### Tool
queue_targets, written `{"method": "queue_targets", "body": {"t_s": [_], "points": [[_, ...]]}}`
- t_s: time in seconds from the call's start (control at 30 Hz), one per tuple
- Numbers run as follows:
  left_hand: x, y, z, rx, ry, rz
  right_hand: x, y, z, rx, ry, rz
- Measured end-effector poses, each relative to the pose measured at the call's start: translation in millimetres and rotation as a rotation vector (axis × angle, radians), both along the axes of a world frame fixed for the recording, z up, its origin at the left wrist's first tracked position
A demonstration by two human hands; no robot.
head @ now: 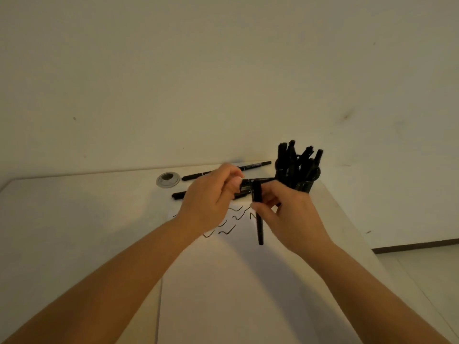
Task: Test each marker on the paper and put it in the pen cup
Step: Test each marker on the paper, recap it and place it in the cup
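Note:
My right hand [288, 217] grips a black marker [259, 219] that stands nearly upright over the white paper [223, 281]. My left hand [211, 197] has its fingers pinched near the marker's top end; what it pinches is hidden. Several black wavy test strokes [228, 225] mark the paper under my hands. A black mesh pen cup [301, 178] with several black markers in it stands behind my right hand. Loose black markers lie on the table behind my hands, one [255, 164] by the wall and another [179, 194] nearer me.
A grey round grommet [168, 180] sits in the white table [74, 219] to the left of the loose markers. The wall rises directly behind the table. The table's right edge runs just past the pen cup, with floor [422, 281] beyond.

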State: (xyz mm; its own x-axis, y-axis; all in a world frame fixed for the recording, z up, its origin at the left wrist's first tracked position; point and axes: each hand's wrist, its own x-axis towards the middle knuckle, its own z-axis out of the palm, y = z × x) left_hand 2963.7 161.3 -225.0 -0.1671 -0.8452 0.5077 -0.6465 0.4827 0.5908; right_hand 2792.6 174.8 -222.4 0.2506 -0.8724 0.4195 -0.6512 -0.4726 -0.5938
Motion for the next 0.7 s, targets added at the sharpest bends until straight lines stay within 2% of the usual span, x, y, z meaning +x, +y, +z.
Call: {"method": "queue_targets", "body": {"t_s": [0.07, 0.13, 0.3, 0.47, 0.7], "points": [[1, -31, -4, 0.079, -0.062, 0.083, -13, -10, 12, 0.001, -0.078, -0.079], [3, -64, -12, 0.212, -0.203, 0.135, -28, -18, 24, -0.011, -0.170, -0.155], [6, -113, -32, 0.422, -0.498, 0.093, -61, -27, 53, -0.193, -0.411, -0.274], [-7, -127, -37, 0.462, -0.584, 0.065, -79, -35, 56, -0.301, -0.394, -0.312], [-14, -134, -44, 0.494, -0.621, 0.097, -82, -48, 33, -0.272, -0.326, -0.318]]}}
